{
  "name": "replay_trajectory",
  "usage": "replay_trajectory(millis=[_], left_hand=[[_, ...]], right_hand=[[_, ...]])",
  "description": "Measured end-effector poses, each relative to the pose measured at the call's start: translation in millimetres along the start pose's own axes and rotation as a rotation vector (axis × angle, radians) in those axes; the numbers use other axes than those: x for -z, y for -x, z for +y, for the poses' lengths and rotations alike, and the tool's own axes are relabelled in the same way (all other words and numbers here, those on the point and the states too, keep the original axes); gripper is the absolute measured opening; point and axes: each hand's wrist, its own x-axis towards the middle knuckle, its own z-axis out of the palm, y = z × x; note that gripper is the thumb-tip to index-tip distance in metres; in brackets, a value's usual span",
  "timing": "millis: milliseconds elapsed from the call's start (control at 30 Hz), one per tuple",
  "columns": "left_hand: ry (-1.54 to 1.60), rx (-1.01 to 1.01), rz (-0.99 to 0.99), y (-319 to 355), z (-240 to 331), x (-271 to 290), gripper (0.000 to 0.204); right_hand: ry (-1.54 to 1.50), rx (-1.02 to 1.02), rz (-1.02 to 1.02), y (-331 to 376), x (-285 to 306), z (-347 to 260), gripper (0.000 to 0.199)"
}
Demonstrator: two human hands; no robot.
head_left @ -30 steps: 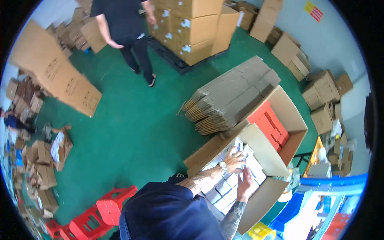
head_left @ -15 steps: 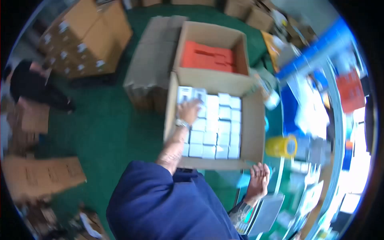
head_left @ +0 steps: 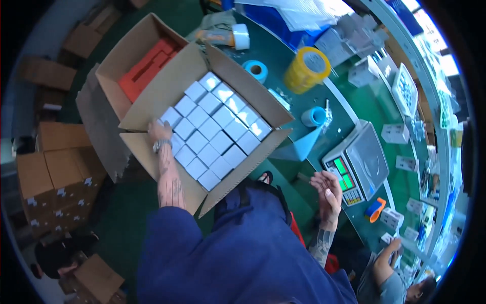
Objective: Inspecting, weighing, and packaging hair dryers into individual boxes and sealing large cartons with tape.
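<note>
A large open carton (head_left: 247, 173) is packed with rows of small white boxes (head_left: 208, 127). My left hand (head_left: 160, 130), with a metal watch on the wrist, reaches into the carton's left corner. Its fingers bend down over a white box at the end of a row, and the fingertips are partly hidden. On the right, my right hand (head_left: 327, 195) hovers with nothing in it, palm up, fingers loosely curled and apart. It is just left of a digital weighing scale (head_left: 362, 163).
Behind the carton stands another open carton (head_left: 113, 66) with a red insert (head_left: 150, 68). Yellow tape rolls (head_left: 307, 70) and a blue roll (head_left: 315, 116) sit on the green bench. A co-worker (head_left: 387, 273) is at lower right, another person (head_left: 56, 256) at lower left. Stacked cartons (head_left: 61, 172) stand left.
The view has turned, so the carton now appears tilted and further left. My left hand stays at the same corner of boxes. My right hand has come away from the carton's near edge.
</note>
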Motion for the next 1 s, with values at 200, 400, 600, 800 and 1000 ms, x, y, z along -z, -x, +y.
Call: replay_trajectory(millis=[200, 400, 600, 800, 1000], left_hand=[[-0.388, -0.238, 0.049, 37, -21, -31, 0.073], [-0.173, -0.260, -0.418, -59, -17, -5, 0.072], [-0.094, -0.499, -0.394, -95, 5, 27, 0.053], [-0.030, -0.513, -0.315, -8, 33, 86, 0.037], [-0.145, -0.531, -0.002, 92, -3, 124, 0.057]], right_hand=[[0.119, 0.076, -0.149, -16, -33, -15, 0.056], [0.222, 0.101, -0.174, -13, -49, -13, 0.056], [0.264, 0.107, -0.171, -4, -56, -5, 0.045], [0.253, 0.118, 0.012, 9, -62, 5, 0.039], [0.363, 0.331, 0.043, -72, -85, 0, 0.039]])
